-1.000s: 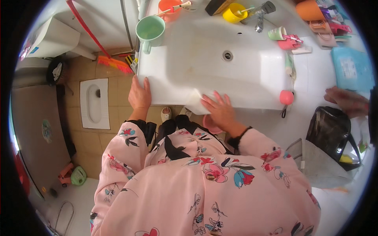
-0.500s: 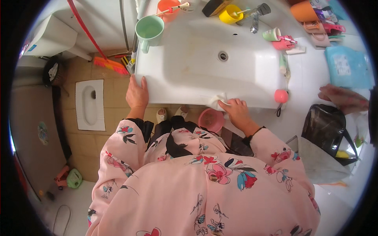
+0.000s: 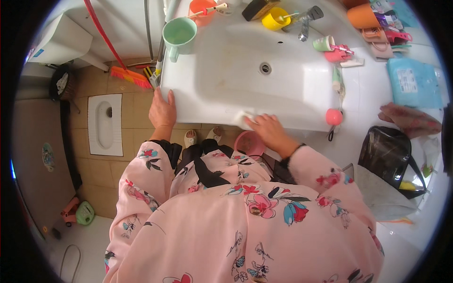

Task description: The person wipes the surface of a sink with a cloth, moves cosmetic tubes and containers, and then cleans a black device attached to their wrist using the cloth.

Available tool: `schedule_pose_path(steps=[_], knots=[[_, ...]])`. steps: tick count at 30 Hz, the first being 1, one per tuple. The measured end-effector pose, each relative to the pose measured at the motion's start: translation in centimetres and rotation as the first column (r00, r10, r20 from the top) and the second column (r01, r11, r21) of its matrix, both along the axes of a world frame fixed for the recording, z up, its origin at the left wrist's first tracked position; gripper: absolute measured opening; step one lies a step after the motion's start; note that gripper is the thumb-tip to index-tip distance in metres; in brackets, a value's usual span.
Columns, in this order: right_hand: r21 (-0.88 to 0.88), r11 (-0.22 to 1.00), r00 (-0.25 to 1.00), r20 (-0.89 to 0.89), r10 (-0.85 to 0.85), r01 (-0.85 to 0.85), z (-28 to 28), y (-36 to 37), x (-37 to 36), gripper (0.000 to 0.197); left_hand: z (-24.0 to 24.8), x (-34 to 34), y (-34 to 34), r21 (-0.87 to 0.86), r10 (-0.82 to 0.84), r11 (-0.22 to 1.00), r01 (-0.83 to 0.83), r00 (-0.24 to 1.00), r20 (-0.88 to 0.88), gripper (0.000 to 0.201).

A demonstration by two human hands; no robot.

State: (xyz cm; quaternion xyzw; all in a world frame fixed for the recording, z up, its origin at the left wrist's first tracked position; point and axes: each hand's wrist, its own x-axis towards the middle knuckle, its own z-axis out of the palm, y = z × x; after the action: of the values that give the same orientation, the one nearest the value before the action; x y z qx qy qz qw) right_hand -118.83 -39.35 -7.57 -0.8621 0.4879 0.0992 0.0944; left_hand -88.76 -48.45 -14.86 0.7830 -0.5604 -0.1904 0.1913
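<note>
White cloth on the sink edge, with a mug standing near the side

The white cloth point(image 3: 244, 117) lay on the front rim of the sink point(image 3: 214, 109), and the right hand point(image 3: 270, 132) had its grip closed over it with bent fingers. How firmly it held, I could not tell. The left hand point(image 3: 163, 113) rested at the left front corner, its grip spread, thumb apart from fingers, with no loose thing in it.

The cloth could slip over the front edge if the fingers lost it, and perhaps fall toward the pink basin point(image 3: 258, 144) below. The green mug point(image 3: 180, 47) stood near the left edge, so a careless sleeve or elbow might push it off.

Whether the mug or the basin contained water was not clear. The yellow cup point(image 3: 272, 22) held a pale stick, and across the orange cup point(image 3: 199, 8) lay a pale handle
</note>
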Motion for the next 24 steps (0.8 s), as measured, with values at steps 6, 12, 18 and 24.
schedule_pose_path(steps=[6, 12, 18, 24], knots=[[0.018, 1.000, 0.999, -0.038, 0.015, -0.015, 0.5, -0.5, 0.1, 0.041, 0.0, 0.3, 0.1, 0.001, 0.003, 1.000, -0.003, 1.000, 0.006, 0.044], [0.048, 0.999, 0.994, -0.110, -0.010, 0.016, -0.3, 0.5, -0.1, 0.042, -0.3, 0.1, 0.2, -0.029, -0.002, 1.000, 0.002, 1.000, 0.011, 0.044], [0.068, 0.998, 1.000, 0.024, 0.014, -0.016, 0.4, -0.5, 1.8, 0.042, 0.1, 0.4, 0.2, 0.045, -0.002, 0.999, 0.003, 1.000, -0.014, 0.045], [0.010, 0.990, 0.984, -0.117, -0.138, 0.140, -0.6, 1.6, -0.1, 0.041, 0.3, -0.1, 0.0, 0.036, 0.003, 0.999, -0.003, 1.000, -0.006, 0.045]])
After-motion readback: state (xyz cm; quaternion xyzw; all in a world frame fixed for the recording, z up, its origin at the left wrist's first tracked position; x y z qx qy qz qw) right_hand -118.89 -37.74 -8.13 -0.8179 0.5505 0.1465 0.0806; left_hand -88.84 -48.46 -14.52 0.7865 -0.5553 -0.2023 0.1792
